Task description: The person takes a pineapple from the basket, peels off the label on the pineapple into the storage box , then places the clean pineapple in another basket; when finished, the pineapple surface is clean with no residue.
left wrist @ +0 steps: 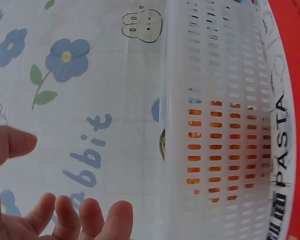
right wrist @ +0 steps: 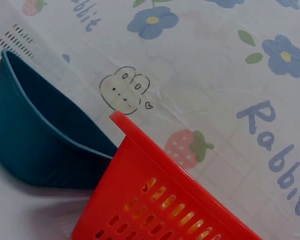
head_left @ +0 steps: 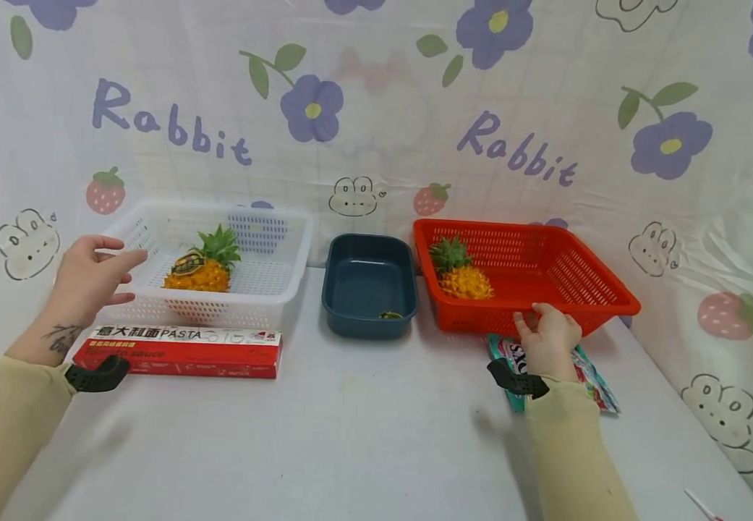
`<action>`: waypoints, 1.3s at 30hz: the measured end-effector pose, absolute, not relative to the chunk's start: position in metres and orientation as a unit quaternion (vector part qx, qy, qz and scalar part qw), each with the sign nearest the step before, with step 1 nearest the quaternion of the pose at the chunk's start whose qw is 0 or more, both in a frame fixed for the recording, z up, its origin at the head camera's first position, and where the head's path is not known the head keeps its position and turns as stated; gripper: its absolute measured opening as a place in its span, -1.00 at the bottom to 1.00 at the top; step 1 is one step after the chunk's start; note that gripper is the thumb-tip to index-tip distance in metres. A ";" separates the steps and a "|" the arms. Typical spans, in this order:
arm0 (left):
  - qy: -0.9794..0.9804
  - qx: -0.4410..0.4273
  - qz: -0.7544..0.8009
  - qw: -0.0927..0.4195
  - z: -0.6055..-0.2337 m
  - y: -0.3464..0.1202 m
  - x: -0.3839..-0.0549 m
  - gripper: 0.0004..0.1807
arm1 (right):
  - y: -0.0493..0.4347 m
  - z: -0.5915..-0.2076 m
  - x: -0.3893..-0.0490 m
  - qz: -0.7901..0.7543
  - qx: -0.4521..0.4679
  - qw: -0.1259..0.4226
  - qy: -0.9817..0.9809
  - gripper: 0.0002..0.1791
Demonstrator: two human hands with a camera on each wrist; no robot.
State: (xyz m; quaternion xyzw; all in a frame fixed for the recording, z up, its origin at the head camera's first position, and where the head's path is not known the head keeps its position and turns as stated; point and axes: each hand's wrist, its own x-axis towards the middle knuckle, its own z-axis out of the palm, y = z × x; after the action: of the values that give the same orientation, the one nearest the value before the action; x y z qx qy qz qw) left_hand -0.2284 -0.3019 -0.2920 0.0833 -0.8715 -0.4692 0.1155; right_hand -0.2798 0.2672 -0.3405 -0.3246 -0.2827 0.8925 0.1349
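My left hand [head_left: 92,271] hovers at the left end of a white basket [head_left: 298,275], fingers apart and holding nothing; its fingers [left wrist: 92,217] also show in the left wrist view. In that basket lies a pineapple [head_left: 200,275] with a dark label. My right hand [head_left: 550,339] is at the front rim of a red basket [head_left: 584,289], thumb before the wall and the other fingertips at the rim. Whether it grips the rim is unclear; the right wrist view leaves the hand out. Another pineapple [head_left: 467,282] sits in the red basket's left end. Below the hand lies a green snack bag [head_left: 594,380], partly covered.
A dark blue bin [head_left: 371,327] stands between the baskets, with a small dark and yellow piece [head_left: 390,315] inside. A red and white pasta box [head_left: 181,352] lies before the white basket. At the lower right is a thin white stick [head_left: 702,504]. A printed curtain hangs behind.
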 end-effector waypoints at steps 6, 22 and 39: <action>-0.937 0.017 -0.334 0.096 -0.277 -0.292 -0.249 -0.18 | 0.268 -0.345 -0.280 0.891 -0.326 0.135 -0.285 -0.03; -0.991 -0.127 -0.052 0.007 -0.243 -0.265 -0.315 -0.33 | 0.270 -0.344 -0.279 0.888 -0.328 0.147 -0.287 -0.07; -0.985 -0.087 -0.073 -0.133 -0.250 -0.264 -0.345 -0.19 | 0.268 -0.341 -0.276 0.892 -0.313 0.138 -0.296 -0.05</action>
State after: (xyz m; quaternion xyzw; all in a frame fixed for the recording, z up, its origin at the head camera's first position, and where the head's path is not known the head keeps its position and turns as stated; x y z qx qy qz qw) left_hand -0.3451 -0.2636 -0.2496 -0.0870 -0.9846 -0.0733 -0.1331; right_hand -0.2763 0.2682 -0.3408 -0.3132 -0.2960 0.8918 0.1377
